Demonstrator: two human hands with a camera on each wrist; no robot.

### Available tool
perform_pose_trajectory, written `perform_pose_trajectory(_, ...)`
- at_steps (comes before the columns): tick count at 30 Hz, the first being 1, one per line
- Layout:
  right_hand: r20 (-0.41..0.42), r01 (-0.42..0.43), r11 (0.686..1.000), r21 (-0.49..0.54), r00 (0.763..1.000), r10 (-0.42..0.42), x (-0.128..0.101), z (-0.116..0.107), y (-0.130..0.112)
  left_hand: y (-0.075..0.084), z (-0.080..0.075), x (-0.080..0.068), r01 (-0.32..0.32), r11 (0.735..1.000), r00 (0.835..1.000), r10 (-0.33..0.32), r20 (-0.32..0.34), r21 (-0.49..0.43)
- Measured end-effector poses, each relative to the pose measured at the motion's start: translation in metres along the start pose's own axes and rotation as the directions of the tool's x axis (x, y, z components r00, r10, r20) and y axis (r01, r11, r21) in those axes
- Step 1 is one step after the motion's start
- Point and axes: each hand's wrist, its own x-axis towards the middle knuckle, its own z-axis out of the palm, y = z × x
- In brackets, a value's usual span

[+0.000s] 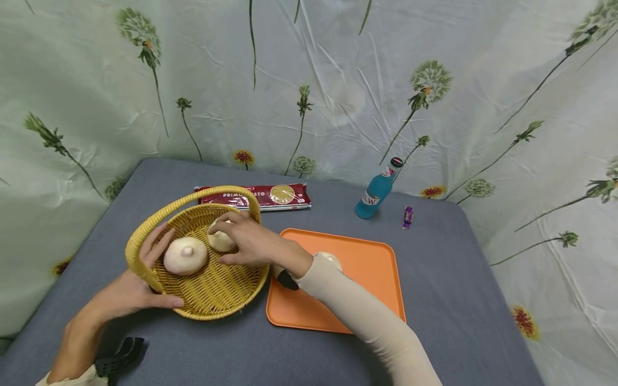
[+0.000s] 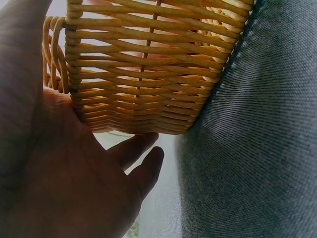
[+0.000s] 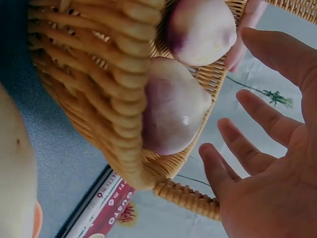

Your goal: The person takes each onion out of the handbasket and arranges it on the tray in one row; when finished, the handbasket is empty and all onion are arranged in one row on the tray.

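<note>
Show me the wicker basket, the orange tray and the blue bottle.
wicker basket [image 1: 222, 300], head view, front rim.
orange tray [image 1: 372, 268], head view, bare middle.
blue bottle [image 1: 374, 195], head view, body near label.

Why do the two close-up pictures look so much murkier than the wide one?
Head view: evenly lit, sharp, edges bent by the wide lens. Left wrist view: the left hand is dark against brightness behind the basket. Right wrist view: the near bun is soft, with a small glare spot.
</note>
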Motion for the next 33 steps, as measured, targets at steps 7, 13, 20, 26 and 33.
perform_pose_trajectory(7, 0.006, -0.009, 0.998, 0.056, 1.0, 0.009, 0.004, 0.003, 0.004, 0.0, 0.001, 0.0, 0.008, 1.0, 1.0, -0.008, -0.003, -0.015)
perform_pose_trajectory(13, 0.013, -0.01, 0.998, 0.061, 1.0, 0.009, 0.007, 0.009, 0.008, -0.001, 0.002, -0.001, 0.012, 1.0, 1.0, -0.012, -0.001, -0.016)
perform_pose_trajectory(20, -0.018, 0.007, 0.998, 0.06, 1.0, -0.006, 0.01, 0.014, 0.011, -0.001, 0.001, 0.0, -0.018, 0.999, 1.0, 0.018, -0.006, -0.029)
perform_pose_trajectory(26, -0.02, -0.006, 1.0, 0.012, 1.0, 0.006, 0.012, 0.018, 0.011, 0.0, 0.001, 0.0, -0.003, 0.999, 1.0, 0.002, -0.005, -0.035)
perform_pose_trajectory(33, 0.008, -0.03, 0.999, -0.036, 0.999, 0.031, 0.012, 0.022, 0.01, 0.001, 0.001, 0.0, -0.005, 0.999, 1.0, 0.004, -0.009, -0.052)
